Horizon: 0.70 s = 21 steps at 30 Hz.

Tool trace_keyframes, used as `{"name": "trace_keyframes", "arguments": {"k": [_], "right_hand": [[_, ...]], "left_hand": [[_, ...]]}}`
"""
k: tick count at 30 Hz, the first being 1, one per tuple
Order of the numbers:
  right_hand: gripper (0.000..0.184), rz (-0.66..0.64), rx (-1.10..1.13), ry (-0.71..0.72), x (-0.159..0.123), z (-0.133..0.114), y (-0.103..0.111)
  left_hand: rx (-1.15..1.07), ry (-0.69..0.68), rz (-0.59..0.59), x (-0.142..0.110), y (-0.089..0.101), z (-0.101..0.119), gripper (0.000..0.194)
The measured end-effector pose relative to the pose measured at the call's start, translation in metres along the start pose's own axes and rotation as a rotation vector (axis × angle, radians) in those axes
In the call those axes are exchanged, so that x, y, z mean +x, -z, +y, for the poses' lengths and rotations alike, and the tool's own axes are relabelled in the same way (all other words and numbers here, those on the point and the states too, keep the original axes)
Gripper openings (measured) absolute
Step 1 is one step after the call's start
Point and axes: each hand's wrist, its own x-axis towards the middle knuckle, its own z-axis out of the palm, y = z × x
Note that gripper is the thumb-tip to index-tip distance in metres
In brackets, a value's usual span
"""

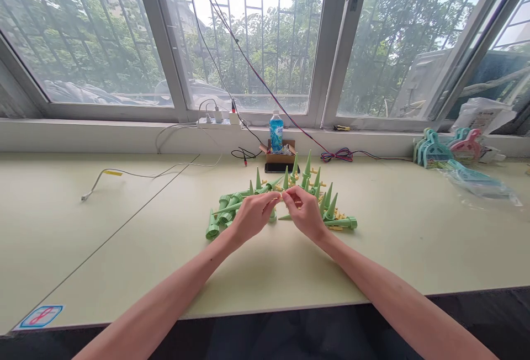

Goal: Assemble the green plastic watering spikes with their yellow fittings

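My left hand (257,212) and my right hand (304,210) meet above the middle of the table, fingers pinched and thumbs close together. A small yellow plastic piece (282,196), mostly hidden, shows at the right fingertips. What the left fingers grip is covered by the hand. Just below the left fingers, part of a green spike (272,216) shows; whether it is held or on the table I cannot tell. Green plastic watering spikes (223,208) lie heaped at the left. Behind and beside the right hand, several more spikes (306,167) stand point up among small yellow pieces (340,215).
A blue-labelled bottle (276,132) stands in a small cardboard box (280,158) by the sill. Coiled cable (337,154) lies right of it; a white cable (136,173) crosses the left. Teal and pink plastic items (434,149) and clear packaging (482,180) sit far right.
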Motion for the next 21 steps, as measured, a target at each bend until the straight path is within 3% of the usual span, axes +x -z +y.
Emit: {"name": "trace_keyframes", "arguments": {"k": [12,21], "right_hand": [[0.023,0.016,0.005,0.003,-0.0006,0.0032,-0.0003],[0.025,0.093,-0.045,-0.021,0.0005,0.0062,0.0015]], "left_hand": [[0.013,0.024,0.007,-0.0003,-0.0001,0.0008,0.023],[-0.015,0.193,0.128,0.003,0.0038,0.0056,0.022]]}}
